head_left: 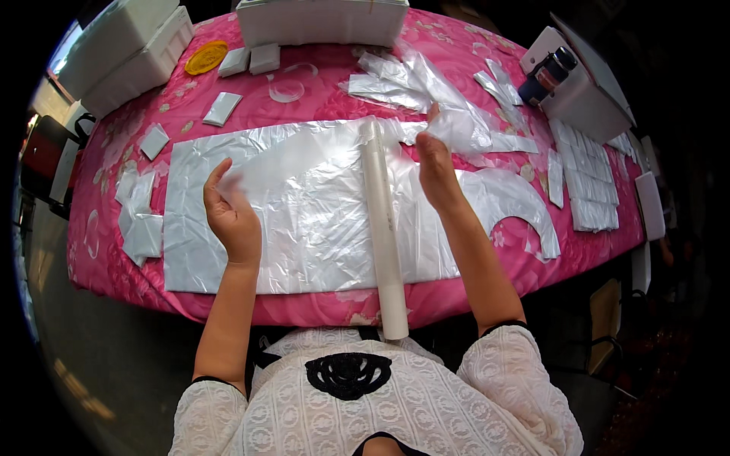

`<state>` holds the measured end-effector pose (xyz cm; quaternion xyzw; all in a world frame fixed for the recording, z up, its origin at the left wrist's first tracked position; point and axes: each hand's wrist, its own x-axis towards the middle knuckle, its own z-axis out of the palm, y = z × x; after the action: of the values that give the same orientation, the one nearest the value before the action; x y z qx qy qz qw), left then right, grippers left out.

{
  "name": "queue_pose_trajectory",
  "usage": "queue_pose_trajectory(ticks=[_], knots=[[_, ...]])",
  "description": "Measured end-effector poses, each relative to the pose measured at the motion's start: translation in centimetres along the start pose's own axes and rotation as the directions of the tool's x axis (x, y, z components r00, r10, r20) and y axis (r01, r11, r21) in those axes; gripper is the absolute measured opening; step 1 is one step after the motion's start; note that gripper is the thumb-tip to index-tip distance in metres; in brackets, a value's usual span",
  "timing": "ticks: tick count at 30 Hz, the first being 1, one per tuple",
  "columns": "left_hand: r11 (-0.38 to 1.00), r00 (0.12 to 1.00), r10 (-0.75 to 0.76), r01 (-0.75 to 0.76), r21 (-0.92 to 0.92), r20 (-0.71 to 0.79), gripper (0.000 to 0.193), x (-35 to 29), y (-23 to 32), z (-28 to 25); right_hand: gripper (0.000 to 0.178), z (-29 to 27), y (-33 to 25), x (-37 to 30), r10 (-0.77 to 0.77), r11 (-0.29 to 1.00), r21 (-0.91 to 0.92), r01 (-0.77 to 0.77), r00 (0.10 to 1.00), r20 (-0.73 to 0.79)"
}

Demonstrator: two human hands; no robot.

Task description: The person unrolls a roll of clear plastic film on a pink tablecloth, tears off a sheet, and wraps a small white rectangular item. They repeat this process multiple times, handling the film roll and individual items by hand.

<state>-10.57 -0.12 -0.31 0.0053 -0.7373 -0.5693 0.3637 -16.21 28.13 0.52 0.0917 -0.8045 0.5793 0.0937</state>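
Jutting over the near edge of the desk (437,304), a pale tube (386,243) lies across the silvery sheet (201,251), its weight probably pinning it flat. The left hand (232,216) is half curled, thin film (293,163) veiling its fingertips; whether it pinches, I cannot tell. The right hand (439,171), upright beyond the tube, has film at its fingers, their grip hidden. Farther back, loose strips (388,87) lie before a white box (323,26).

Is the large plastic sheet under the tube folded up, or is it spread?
Spread: the plastic sheet lies broad and flat on the pink tablecloth, under the tube. Hidden folds: cannot tell.
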Motion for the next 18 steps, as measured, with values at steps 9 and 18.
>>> queue_pose_trajectory(ticks=[9, 18], knots=[[0.704, 0.915, -0.123, -0.192, 0.684, 0.384, 0.036, -0.1, -5.3, -8.6, 0.067, -16.4, 5.6, -2.6, 0.741, 0.557, 0.829, -0.058, 0.487, -0.463], [0.704, 0.695, -0.157, -0.419, 0.573, 0.701, 0.056, -0.4, -1.9, -11.2, 0.055, -1.4, -2.5, -12.2, -0.163, 0.729, -0.426, 0.536, 0.740, 0.652]])
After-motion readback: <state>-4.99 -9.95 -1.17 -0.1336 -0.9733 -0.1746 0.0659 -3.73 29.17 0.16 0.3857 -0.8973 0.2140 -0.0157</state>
